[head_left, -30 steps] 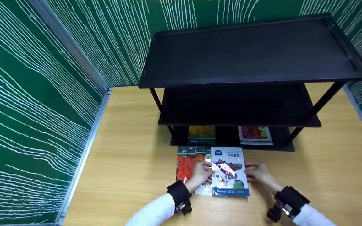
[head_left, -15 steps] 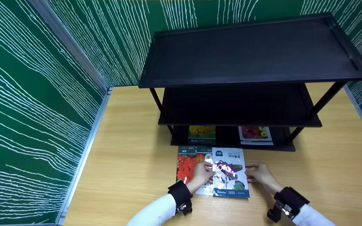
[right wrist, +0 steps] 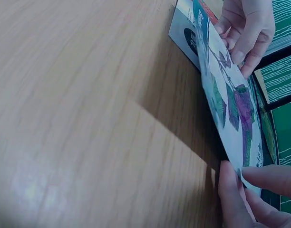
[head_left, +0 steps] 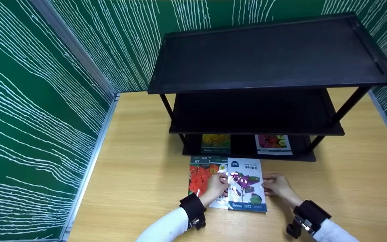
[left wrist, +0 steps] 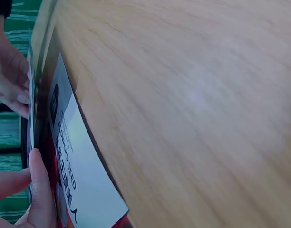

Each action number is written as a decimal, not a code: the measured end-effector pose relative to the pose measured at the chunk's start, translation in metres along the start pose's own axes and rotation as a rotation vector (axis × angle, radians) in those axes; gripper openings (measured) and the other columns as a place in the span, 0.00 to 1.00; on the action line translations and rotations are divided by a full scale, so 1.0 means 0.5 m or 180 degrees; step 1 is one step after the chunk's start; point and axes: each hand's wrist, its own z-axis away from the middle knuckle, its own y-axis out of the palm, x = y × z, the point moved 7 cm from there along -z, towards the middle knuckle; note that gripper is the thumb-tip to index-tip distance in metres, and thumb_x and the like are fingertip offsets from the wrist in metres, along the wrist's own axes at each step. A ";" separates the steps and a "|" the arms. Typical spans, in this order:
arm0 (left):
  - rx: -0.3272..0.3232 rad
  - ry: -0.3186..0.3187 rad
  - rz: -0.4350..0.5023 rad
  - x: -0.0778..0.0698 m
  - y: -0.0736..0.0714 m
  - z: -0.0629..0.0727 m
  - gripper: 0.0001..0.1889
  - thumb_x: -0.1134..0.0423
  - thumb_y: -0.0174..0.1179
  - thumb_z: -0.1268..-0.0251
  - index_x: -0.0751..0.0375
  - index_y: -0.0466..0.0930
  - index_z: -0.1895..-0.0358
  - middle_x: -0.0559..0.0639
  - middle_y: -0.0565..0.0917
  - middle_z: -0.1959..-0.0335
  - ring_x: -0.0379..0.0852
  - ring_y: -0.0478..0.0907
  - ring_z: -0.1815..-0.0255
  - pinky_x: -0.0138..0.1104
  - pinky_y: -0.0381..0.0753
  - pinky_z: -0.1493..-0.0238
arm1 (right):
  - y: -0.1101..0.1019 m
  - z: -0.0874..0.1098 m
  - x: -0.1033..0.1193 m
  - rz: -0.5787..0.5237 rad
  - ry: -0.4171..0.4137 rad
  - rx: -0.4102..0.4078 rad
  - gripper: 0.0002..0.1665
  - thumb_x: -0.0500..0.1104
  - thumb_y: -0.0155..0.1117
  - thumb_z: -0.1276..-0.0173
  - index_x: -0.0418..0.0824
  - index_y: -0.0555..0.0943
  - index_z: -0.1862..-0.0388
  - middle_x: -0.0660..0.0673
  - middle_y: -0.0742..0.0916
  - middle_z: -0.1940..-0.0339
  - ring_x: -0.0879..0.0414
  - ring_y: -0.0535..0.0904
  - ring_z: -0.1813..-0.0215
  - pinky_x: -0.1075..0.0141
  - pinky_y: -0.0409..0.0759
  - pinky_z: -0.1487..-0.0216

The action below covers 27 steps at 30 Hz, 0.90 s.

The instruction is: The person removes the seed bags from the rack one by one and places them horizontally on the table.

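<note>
A white seed packet (head_left: 247,198) with a purple-leaved plant and a blue bottom band is held face up between both hands in the head view. My left hand (head_left: 216,186) pinches its left edge, and my right hand (head_left: 276,185) pinches its right edge. The right wrist view shows the packet (right wrist: 231,102) raised at a slant, casting a shadow on the table. Beneath and to its left lie a red-flowered seed packet (head_left: 198,179) and a poppy seed packet (head_left: 217,203), overlapping each other. The left wrist view shows the poppy packet's pale lower part (left wrist: 86,175) on the wood.
Behind the packets stands a black three-tier rack (head_left: 274,57). Its lowest shelf bears a yellow-flowered packet (head_left: 215,143) and a packet with multicoloured blooms (head_left: 273,144). The wooden table (head_left: 136,161) is bordered by green walls (head_left: 29,117) with white streaks.
The held packet has shifted slightly to the right, its tilt changing a little so the glare on it shrinks. Both hands keep their grip and barely move.
</note>
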 end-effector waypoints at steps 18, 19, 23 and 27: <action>-0.0057 0.0128 -0.0416 -0.016 -0.025 0.006 0.13 0.77 0.54 0.54 0.74 0.75 0.60 0.47 0.74 0.82 0.44 0.74 0.89 0.30 0.76 0.88 | 0.002 0.001 0.006 -0.0112 0.0024 0.0094 0.23 0.27 0.53 0.43 0.15 0.63 0.50 0.44 0.82 0.75 0.57 0.79 0.77 0.64 0.82 0.70; -0.0075 0.0175 -0.0467 -0.019 -0.028 0.005 0.13 0.76 0.55 0.54 0.74 0.76 0.60 0.46 0.74 0.82 0.41 0.73 0.89 0.29 0.76 0.87 | 0.001 0.001 0.007 -0.0101 0.0026 0.0084 0.23 0.27 0.53 0.43 0.15 0.64 0.50 0.44 0.82 0.75 0.57 0.79 0.77 0.63 0.82 0.70; -0.0072 0.0123 -0.0392 -0.028 -0.039 -0.004 0.13 0.75 0.55 0.52 0.73 0.76 0.59 0.45 0.74 0.81 0.39 0.71 0.87 0.29 0.76 0.86 | -0.002 0.001 0.017 -0.0032 0.0020 0.0067 0.22 0.27 0.54 0.43 0.17 0.65 0.50 0.41 0.82 0.73 0.54 0.79 0.76 0.62 0.82 0.69; -0.0042 0.0050 -0.0147 -0.035 -0.052 -0.017 0.14 0.76 0.53 0.49 0.74 0.74 0.57 0.46 0.75 0.81 0.51 0.76 0.85 0.32 0.76 0.87 | -0.001 0.000 0.033 -0.0013 -0.0025 0.0166 0.22 0.28 0.53 0.42 0.17 0.65 0.50 0.38 0.82 0.71 0.53 0.80 0.72 0.61 0.82 0.65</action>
